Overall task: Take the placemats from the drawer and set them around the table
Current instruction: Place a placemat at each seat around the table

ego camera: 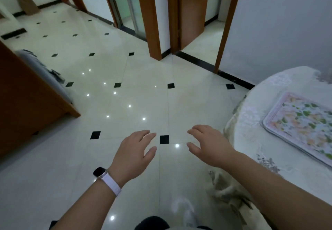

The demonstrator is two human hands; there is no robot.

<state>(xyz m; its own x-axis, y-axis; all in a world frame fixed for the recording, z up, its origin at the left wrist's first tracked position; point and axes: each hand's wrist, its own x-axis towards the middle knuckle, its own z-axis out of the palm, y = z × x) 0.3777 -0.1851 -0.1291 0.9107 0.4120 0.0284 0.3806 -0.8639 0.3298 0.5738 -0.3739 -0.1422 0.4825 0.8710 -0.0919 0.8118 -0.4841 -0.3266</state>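
Observation:
A floral placemat (301, 122) with a pink border lies flat on the table (251, 140), which is covered by a pale lace cloth, at the right. My left hand (133, 154) hovers over the tiled floor with fingers spread and nothing in it; a watch with a white strap sits on its wrist. My right hand (208, 143) is held out beside it, also empty with fingers apart, just left of the table's edge. No drawer is in view.
A brown wooden cabinet (27, 107) with a grey cushion against it stands at the left. Wooden door frames (152, 23) and an open doorway are ahead. Glossy cream floor tiles (125, 95) with black insets stretch between. My white shoe (185, 210) shows below.

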